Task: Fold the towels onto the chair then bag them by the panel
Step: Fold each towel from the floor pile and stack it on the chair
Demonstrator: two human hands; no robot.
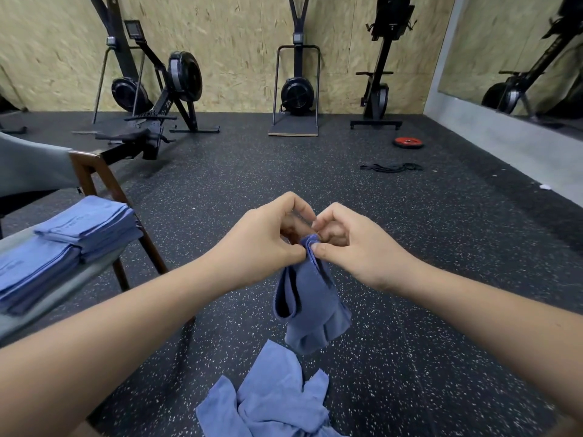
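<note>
While the speckled rubber floor (410, 247) spreads under everything, we find the wooden-framed chair (94, 171) at the left. Its seat bears two stacks of folded blue towels (91, 225), side by side and touching. A heap of unfolded blue towels (271, 398) lies on the floor at the bottom of the view. Above it is the held towel (310, 304), hanging doubled, and we cannot tell whether its lower end touches the heap. Its top edge is bunched and pinched between the thumbs and curled forefingers of both hands. The left hand (262, 244) and right hand (353, 247) meet at mid-view, almost touching, with forearms reaching in from the lower corners. The right thumb (317, 247) presses the cloth from its side, and the other fingers curl inward.
</note>
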